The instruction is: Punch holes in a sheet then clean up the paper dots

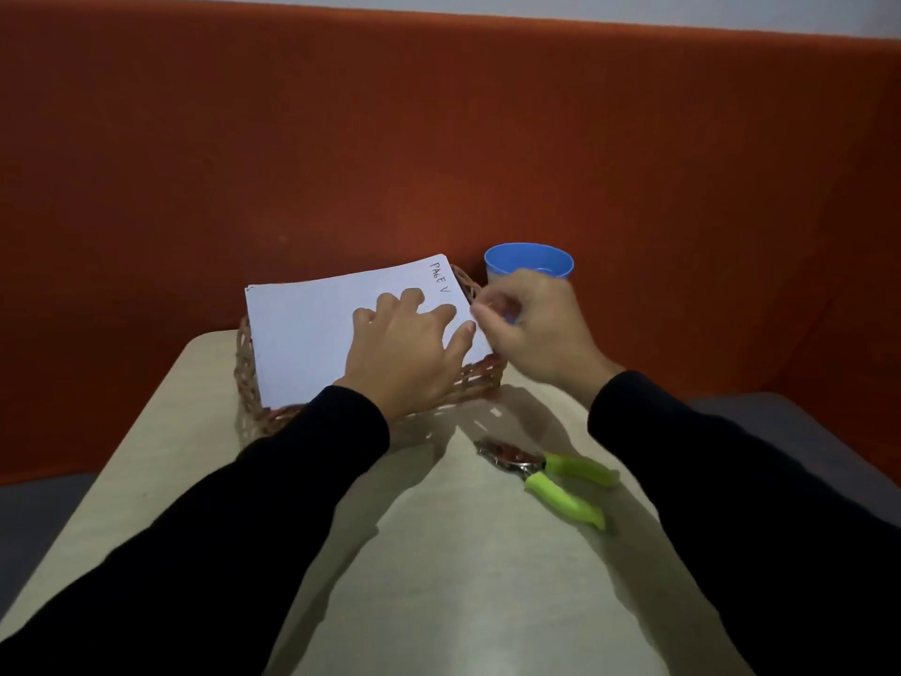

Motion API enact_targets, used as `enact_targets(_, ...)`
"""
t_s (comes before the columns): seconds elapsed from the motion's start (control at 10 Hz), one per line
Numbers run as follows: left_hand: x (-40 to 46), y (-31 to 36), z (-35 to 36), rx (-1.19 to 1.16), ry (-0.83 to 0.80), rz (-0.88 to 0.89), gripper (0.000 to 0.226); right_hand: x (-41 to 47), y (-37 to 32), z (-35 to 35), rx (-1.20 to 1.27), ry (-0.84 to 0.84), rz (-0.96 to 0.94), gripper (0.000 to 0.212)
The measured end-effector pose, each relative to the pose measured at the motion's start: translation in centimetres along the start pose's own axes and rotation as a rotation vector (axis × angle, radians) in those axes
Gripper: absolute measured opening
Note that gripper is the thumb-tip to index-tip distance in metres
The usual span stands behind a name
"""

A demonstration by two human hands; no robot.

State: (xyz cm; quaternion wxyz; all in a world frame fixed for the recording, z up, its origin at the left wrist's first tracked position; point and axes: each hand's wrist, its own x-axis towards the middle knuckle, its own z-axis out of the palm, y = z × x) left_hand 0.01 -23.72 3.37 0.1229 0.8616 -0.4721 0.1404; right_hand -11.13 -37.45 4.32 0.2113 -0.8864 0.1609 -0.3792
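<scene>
I see the stack of paper [312, 334] lying in a woven basket [480, 375] at the far end of the pale table [439, 553]. The top sheet carries the handwritten words "PAGE V" near its far right corner.

My left hand [407, 346] rests flat on the right half of the top sheet, fingers spread wide and fairly straight, thumb pointing towards the sheet's right edge. It holds nothing; it presses on the paper.

My right hand [531, 324] is just beside the right edge of the stack, fingers curled inward with thumb and forefinger drawn together at that edge. The picture is blurred here, so I cannot tell whether the fingertips pinch a sheet or only touch it.

A blue cup [529, 261] stands upright behind the right hand, just beside the basket's far right corner, partly hidden by the hand.

The hole punch [551, 473], with green handles spread apart and a metal head, lies on the table on the near right side of the basket, apart from both hands. Both arms wear dark sleeves [273, 505].
</scene>
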Motion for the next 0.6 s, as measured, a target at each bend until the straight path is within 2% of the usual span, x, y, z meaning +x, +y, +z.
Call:
enact_targets(0.1,-2.6,-1.8,0.3,0.075,0.048,-0.027,0.06,-3.5,-1.5,1.7,-0.061,-0.111,-0.086,0.019)
enact_targets(0.2,-4.6,-4.3,0.7,0.134,0.073,-0.068,0.059,-6.1,-3.4,2.9,-0.108,-0.154,-0.141,0.024)
enact_targets(0.5,-7.4,-8.1,0.4,0.185,0.127,-0.08,0.054,-9.9,-7.2,6.7,-0.075,-0.181,-0.123,0.02)
enact_targets(0.6,-9.6,-7.2,0.6,0.126,0.276,-0.075,0.046,-11.2,-7.2,8.3,-0.006,-0.181,-0.104,0.021)
